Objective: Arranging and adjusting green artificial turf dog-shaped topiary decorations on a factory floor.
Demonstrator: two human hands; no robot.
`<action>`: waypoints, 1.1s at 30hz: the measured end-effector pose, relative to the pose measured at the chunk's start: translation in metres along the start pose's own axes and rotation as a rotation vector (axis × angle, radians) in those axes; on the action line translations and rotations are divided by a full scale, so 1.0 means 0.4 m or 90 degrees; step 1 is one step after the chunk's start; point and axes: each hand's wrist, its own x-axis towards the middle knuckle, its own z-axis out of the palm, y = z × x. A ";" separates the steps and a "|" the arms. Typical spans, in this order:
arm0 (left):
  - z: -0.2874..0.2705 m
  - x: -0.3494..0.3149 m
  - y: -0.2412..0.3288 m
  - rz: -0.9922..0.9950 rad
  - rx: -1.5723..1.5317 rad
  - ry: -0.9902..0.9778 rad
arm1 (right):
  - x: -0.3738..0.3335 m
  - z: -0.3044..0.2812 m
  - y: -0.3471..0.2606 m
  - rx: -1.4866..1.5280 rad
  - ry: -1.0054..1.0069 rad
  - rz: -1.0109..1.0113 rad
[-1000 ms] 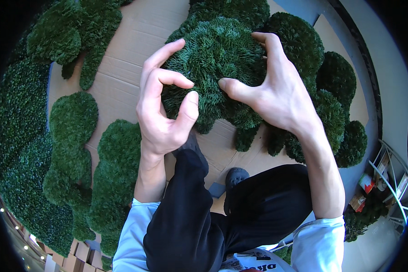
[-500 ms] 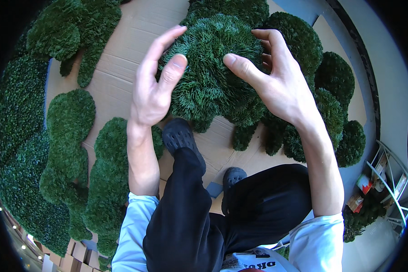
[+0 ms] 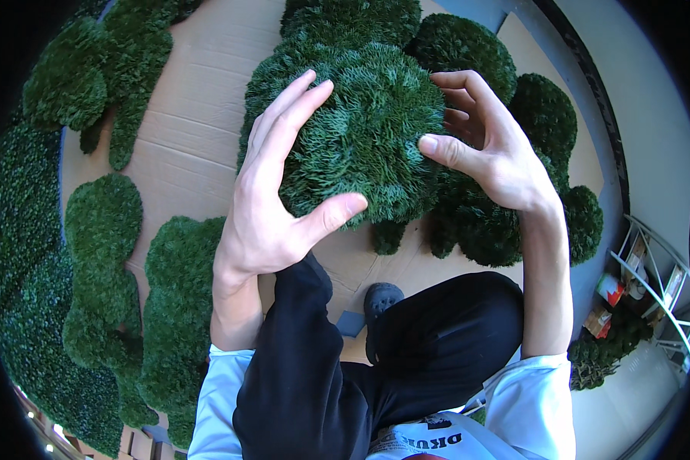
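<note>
The left hand (image 3: 261, 218) moved down toward the body and opened out: a second earlier its forefinger had been bent close to the thumb, and half a second earlier the thumb had pointed up; now its fingers (image 3: 303, 100) lay over the left of the artificial evergreen clump (image 3: 376, 130) while the thumb stretched along the near edge. Foliage now showed past its outer side, where cardboard (image 3: 195, 123) had been seen. The right hand (image 3: 506, 165) drew outward, its thumb sliding from the clump's front to the right edge. The left clog disappeared behind the left hand. The view shifted, carrying the white metal rack (image 3: 645, 285) leftward.
</note>
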 end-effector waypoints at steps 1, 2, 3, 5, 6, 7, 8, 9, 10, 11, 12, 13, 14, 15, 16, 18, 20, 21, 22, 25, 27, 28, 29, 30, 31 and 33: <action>0.004 0.000 0.004 0.008 -0.003 -0.021 | -0.003 -0.013 0.009 0.009 -0.012 -0.006; 0.008 -0.001 0.009 0.023 -0.006 -0.039 | -0.007 -0.025 0.018 0.019 -0.025 -0.012; 0.012 0.000 0.012 0.020 -0.002 -0.050 | -0.009 -0.036 0.025 0.033 -0.035 -0.016; 0.023 0.000 0.019 0.013 0.006 -0.056 | -0.014 -0.050 0.039 0.051 -0.045 -0.030; 0.028 0.000 0.022 0.023 0.026 -0.061 | -0.017 -0.055 0.045 0.062 -0.057 -0.044; 0.033 0.001 0.024 0.013 0.014 -0.059 | -0.019 -0.058 0.050 0.070 -0.054 -0.042; 0.036 0.002 0.025 0.017 0.017 -0.055 | -0.021 -0.059 0.053 0.077 -0.053 -0.041; 0.039 0.004 0.026 0.029 0.024 -0.050 | -0.023 -0.059 0.056 0.085 -0.054 -0.041; 0.040 0.005 0.026 0.022 0.020 -0.054 | -0.024 -0.057 0.057 0.086 -0.050 -0.040; 0.042 0.006 0.026 0.023 0.019 -0.054 | -0.025 -0.054 0.057 0.061 -0.027 -0.028; 0.043 0.006 0.025 0.036 0.020 -0.050 | -0.025 -0.050 0.056 0.029 -0.003 -0.025; 0.045 0.006 0.024 0.040 0.026 -0.052 | -0.024 -0.047 0.054 -0.019 0.010 -0.030; 0.046 0.006 0.022 0.023 0.027 -0.054 | -0.025 -0.043 0.050 -0.009 0.004 -0.024; 0.048 0.005 0.021 0.026 0.025 -0.053 | -0.025 -0.040 0.044 -0.012 0.016 -0.019; 0.051 0.005 0.019 0.037 0.027 -0.054 | -0.027 -0.038 0.038 -0.017 0.028 -0.012; 0.057 0.003 0.018 0.034 0.028 -0.051 | -0.034 -0.038 0.020 -0.027 0.038 0.009; 0.062 0.002 0.019 0.038 0.032 -0.050 | -0.047 -0.041 -0.001 -0.038 0.047 0.030; 0.063 0.002 0.019 0.041 0.031 -0.050 | -0.054 -0.043 -0.012 -0.092 0.050 0.034; 0.064 0.002 0.020 0.048 0.036 -0.051 | -0.061 -0.042 -0.022 -0.155 0.056 0.033; 0.066 0.004 0.024 0.059 0.043 -0.048 | -0.070 -0.028 -0.044 -0.253 0.136 -0.099; 0.068 0.003 0.028 0.042 0.039 -0.047 | -0.079 -0.014 -0.053 -0.255 0.123 -0.141; 0.070 0.002 0.030 0.048 0.044 -0.046 | -0.083 -0.007 -0.055 -0.274 0.117 -0.189; 0.072 0.000 0.032 0.038 0.038 -0.044 | -0.085 0.002 -0.055 -0.275 0.095 -0.184; 0.074 -0.001 0.035 0.039 0.047 -0.042 | -0.087 0.008 -0.054 -0.266 0.092 -0.166; 0.077 -0.003 0.037 0.039 0.054 -0.040 | -0.089 0.014 -0.051 -0.285 0.091 -0.177; 0.082 -0.007 0.042 0.028 0.075 -0.037 | -0.093 0.018 -0.047 -0.317 0.089 -0.166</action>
